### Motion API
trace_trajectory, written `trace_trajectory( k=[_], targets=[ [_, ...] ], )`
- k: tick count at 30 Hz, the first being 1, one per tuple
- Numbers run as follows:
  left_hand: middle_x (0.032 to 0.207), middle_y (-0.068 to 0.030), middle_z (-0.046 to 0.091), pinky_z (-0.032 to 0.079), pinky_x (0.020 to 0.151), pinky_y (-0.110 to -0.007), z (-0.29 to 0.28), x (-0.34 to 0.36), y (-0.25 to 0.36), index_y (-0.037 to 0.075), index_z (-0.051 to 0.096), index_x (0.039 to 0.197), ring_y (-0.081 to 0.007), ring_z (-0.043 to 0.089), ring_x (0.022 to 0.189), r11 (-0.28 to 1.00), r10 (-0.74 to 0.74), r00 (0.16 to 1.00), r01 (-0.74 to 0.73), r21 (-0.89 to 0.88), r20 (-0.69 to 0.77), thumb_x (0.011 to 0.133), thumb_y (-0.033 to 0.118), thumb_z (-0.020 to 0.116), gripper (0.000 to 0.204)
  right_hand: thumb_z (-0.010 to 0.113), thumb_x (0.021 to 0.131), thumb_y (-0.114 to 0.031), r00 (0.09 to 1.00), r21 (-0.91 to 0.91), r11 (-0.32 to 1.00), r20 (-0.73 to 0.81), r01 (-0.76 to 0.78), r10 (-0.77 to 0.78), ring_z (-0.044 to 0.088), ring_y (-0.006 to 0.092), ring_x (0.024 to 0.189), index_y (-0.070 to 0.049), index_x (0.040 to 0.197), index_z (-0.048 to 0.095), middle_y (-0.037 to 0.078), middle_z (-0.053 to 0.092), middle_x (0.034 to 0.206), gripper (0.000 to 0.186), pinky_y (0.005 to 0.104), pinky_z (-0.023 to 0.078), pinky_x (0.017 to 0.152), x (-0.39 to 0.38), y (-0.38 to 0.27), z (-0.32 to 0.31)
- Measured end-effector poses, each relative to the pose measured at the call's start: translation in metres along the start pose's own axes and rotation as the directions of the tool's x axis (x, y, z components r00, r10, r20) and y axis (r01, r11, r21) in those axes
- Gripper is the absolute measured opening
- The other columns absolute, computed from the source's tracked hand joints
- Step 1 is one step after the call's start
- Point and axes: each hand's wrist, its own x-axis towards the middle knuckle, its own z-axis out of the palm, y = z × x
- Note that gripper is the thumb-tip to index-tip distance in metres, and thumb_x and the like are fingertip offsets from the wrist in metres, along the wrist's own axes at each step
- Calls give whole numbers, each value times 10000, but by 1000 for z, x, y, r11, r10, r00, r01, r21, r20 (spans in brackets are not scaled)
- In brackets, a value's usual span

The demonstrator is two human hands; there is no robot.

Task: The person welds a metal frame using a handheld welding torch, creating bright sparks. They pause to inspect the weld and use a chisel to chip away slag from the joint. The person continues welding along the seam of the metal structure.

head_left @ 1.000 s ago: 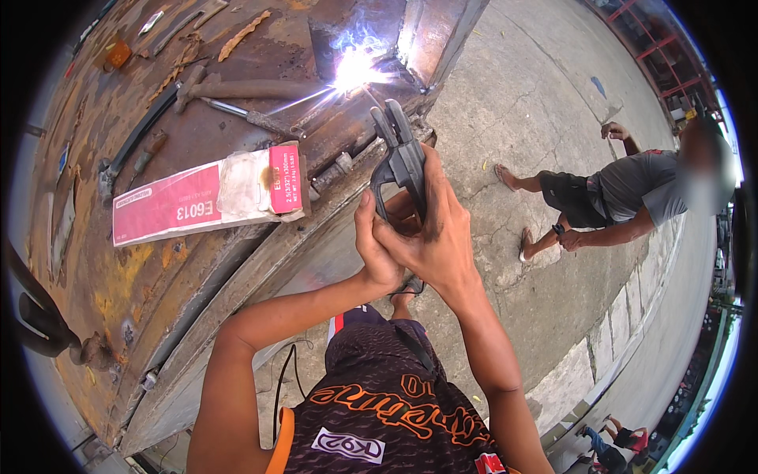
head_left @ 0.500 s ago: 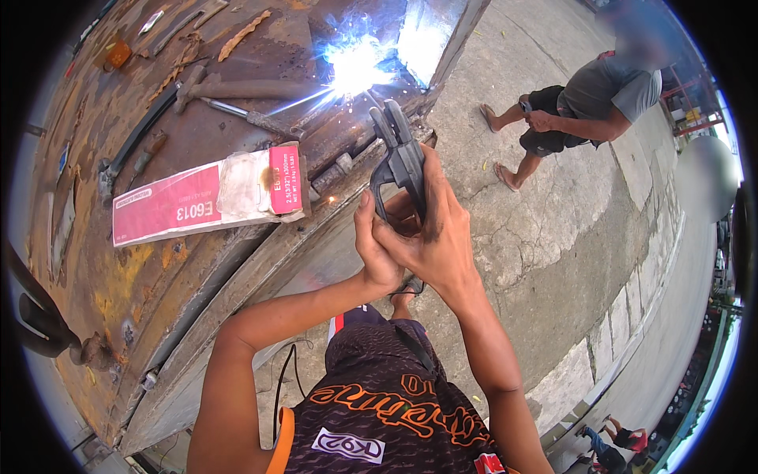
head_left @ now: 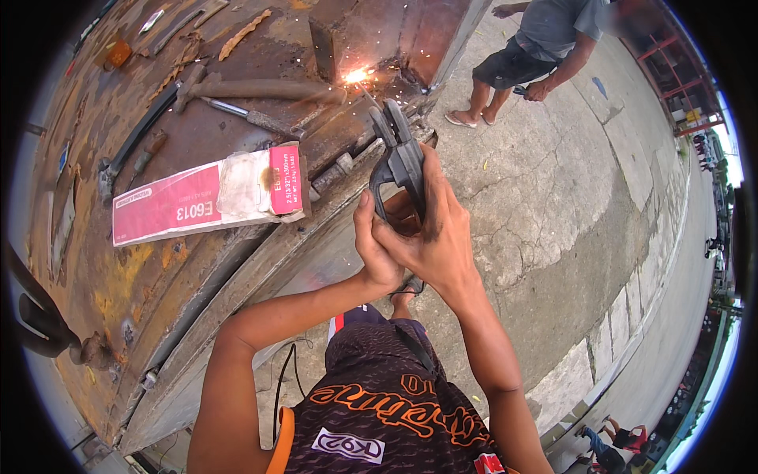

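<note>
My right hand is wrapped round a black welding electrode holder, its jaws pointing up and away from me. My left hand is closed against the holder's lower part, below its lever, with some fingers hidden behind it. From the jaws a thin welding rod reaches toward a small orange glow with sparks. That glow lies at the foot of an upright rusty steel plate, on the rusty metal surface.
On the metal surface lie a pink and white electrode box, a wooden-handled hammer and a screwdriver-like tool. A person in a grey shirt stands on the concrete at the upper right. A black cable hangs beside me.
The bright blue-white arc has died down to a small orange glow with sparks. The person in grey has moved toward the top middle. My hands have hardly moved.
</note>
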Motion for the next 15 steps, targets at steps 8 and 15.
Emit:
trace_trajectory(
  k=[8, 15],
  targets=[
    [1019, -92, 676, 484, 830, -291, 1, 0, 0, -39, 618, 1181, -157, 633, 923, 1000, 5, 1000, -5, 18, -12, 943, 737, 253, 889, 827, 713, -217, 1000, 43, 999, 11, -4, 4, 728, 241, 752, 20, 1499, 334, 157, 682, 928, 958, 347, 603, 635, 0, -1, -1],
    [1014, -91, 674, 475, 827, -286, 1, -1, -1, -48, 608, 1190, -153, 627, 913, 1000, 10, 1000, -10, 16, -24, 947, 729, 260, 886, 831, 700, -214, 1000, 33, 999, 1, -13, 13, 729, 243, 763, 19, 1494, 345, 154, 684, 923, 959, 354, 603, 643, 1, -2, -1]
  ],
)
